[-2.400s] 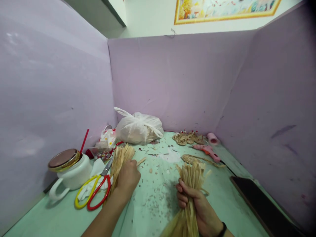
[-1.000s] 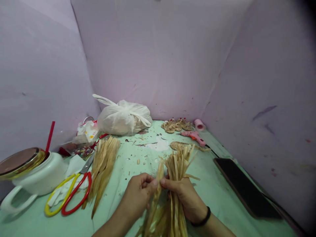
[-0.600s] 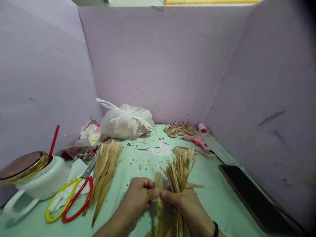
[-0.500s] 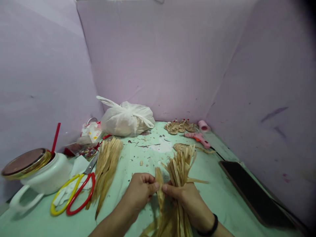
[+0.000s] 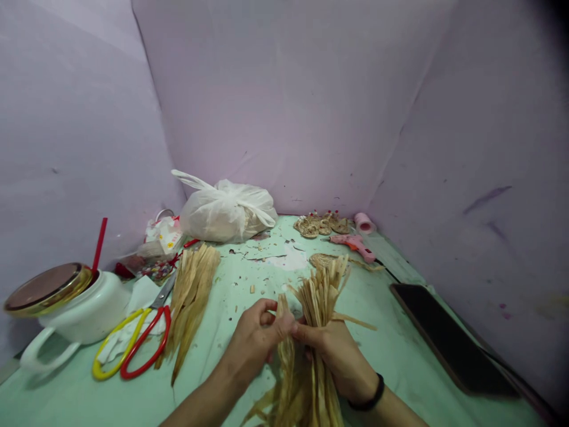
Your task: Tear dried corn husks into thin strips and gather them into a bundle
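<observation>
My right hand point(image 5: 340, 353) is closed around a bundle of dried tan leaf strips point(image 5: 320, 299), whose cut ends fan out above the fist. A wider dried leaf strip point(image 5: 285, 362) hangs just left of the bundle, its top end pinched between the thumb and fingers of my left hand point(image 5: 262, 332). The two thumbs meet at this strip. Below, the lower ends of the strips spread over the table and run out of view. To the left lies another pile of dried leaf strips point(image 5: 195, 296), beside scissors point(image 5: 144, 344) with one yellow and one red handle.
A white pot point(image 5: 100, 308) with a gold-rimmed lid point(image 5: 47, 289) stands at the left. At the back are a tied plastic bag point(image 5: 226, 213), coiled woven pieces point(image 5: 320, 225) and a pink roll point(image 5: 364, 223). A pink glue gun point(image 5: 353, 244) and a phone point(image 5: 448, 341) lie at right.
My left hand has shifted over the top of the wide strip and now meets the right thumb. The right hand keeps its hold on the bundle. The view has tilted slightly.
</observation>
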Demonstrator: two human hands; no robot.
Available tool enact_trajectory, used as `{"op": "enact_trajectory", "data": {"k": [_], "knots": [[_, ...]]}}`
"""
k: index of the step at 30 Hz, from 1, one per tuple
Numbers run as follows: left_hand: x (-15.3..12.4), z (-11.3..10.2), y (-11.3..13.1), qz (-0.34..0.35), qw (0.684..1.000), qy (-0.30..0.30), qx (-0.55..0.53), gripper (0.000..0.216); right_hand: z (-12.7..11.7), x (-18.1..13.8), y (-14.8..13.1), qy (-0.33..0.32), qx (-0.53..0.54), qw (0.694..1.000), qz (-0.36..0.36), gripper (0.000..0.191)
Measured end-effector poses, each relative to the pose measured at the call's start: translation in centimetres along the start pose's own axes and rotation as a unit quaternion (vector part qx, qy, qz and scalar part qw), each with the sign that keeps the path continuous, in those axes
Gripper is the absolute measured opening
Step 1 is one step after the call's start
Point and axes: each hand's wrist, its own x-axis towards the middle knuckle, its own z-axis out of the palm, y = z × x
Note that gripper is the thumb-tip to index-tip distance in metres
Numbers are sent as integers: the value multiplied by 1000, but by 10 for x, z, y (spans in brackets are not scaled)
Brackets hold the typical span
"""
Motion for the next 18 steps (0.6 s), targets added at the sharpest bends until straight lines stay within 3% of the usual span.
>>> {"op": "enact_trajectory", "data": {"k": [2, 5, 8, 13, 18], "knots": [[0, 2, -2, 19, 1000, -5, -15, 43, 0, 0, 0, -5, 10, 1000, -5, 14], [2, 4, -5, -49, 996, -12, -78, 37, 0, 2, 0, 0, 38, 999, -13, 17], [5, 2, -4, -91, 991, 18, -98, 34, 0, 4, 1, 10, 52, 999, -6, 18], [8, -3, -2, -78, 990, 93, -73, 31, -1, 2, -1, 2, 64, 998, -5, 20], [5, 2, -4, -43, 995, 94, -6, 25, -2, 1, 0, -26, 71, 997, -29, 28]]}}
